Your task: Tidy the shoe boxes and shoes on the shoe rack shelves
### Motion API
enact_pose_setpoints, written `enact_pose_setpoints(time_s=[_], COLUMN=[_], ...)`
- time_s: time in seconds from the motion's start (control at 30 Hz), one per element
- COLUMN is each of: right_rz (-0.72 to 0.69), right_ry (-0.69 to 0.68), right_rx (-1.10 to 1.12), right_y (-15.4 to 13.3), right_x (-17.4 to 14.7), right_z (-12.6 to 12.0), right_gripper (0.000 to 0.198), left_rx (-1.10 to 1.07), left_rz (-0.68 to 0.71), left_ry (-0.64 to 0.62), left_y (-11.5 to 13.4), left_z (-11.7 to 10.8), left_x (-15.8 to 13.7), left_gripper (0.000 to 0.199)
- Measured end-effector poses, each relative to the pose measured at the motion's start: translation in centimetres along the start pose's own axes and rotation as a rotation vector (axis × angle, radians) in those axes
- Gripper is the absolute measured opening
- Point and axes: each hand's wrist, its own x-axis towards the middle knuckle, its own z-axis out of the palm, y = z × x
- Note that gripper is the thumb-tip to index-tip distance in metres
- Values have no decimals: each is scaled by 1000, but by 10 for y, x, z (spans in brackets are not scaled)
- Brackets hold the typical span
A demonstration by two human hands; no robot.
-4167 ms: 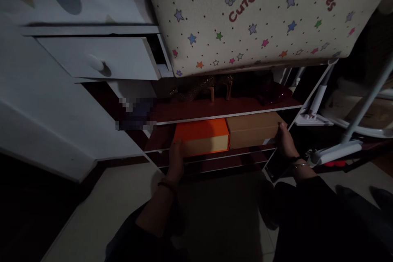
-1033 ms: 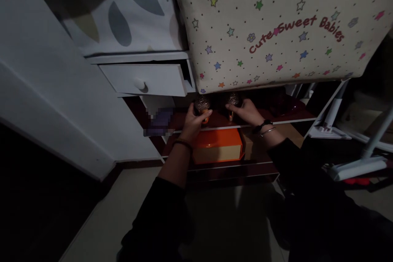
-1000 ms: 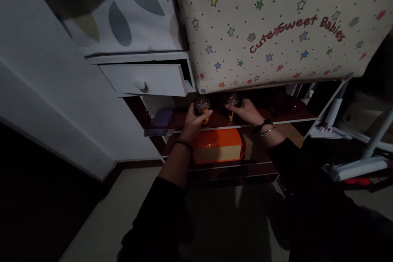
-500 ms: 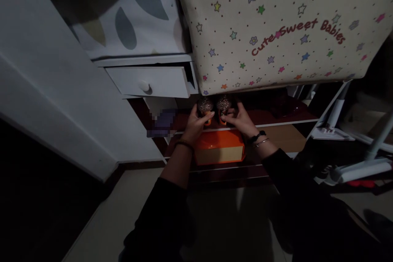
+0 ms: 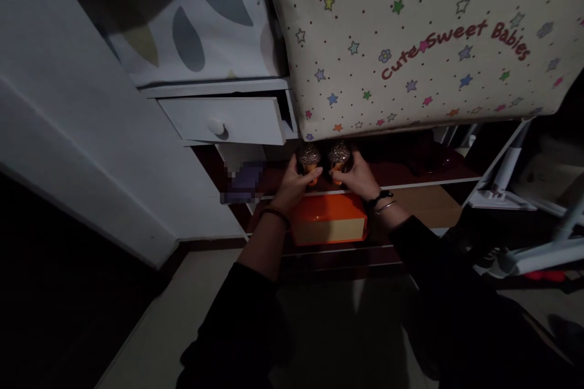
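Two small look-alike objects stand side by side at the front of a dark red shelf (image 5: 387,174). Each has a rounded, glittery brown top above an orange lower part; their exact kind is unclear in the dim light. My left hand (image 5: 292,183) is closed round the left glitter-topped object (image 5: 309,157), thumb across its front. Round the right glitter-topped object (image 5: 339,155), my right hand (image 5: 360,179) has its thumb in front and fingers at the far side. Both objects are upright, with a narrow gap between them.
Below lies an orange box (image 5: 328,211), with a brown cardboard box (image 5: 426,205) to its right. A star-patterned fabric bin (image 5: 410,42) overhangs the shelf. A white drawer (image 5: 228,121) sticks out slightly at upper left. A shiny dark red item (image 5: 431,157) sits further right.
The right hand's fingers have closed in round the right object, and its front looks turned a little. The left hand keeps its hold. The whole view has shifted slightly.
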Motion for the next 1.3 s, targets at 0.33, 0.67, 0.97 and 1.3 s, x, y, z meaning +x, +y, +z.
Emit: enact_pose_setpoints(time_s=[0.33,0.67,0.97,1.3], right_rz=[99,122,122,119], right_ry=[-221,-240,-202,-196], right_rx=[265,265,206,70], right_y=[10,23,13,7], right_x=[8,5,-1,-3], right_z=[-24,-27,-23,-27], right_gripper=[87,104,100,83], left_rx=[-26,6,41,58], left_rz=[-38,-31,-13,-144], left_ry=[-35,-59,-50,32], left_y=[-4,-7,1,1], left_z=[-6,-9,-3,-1], left_x=[3,6,2,3], left_gripper=[84,90,90,103])
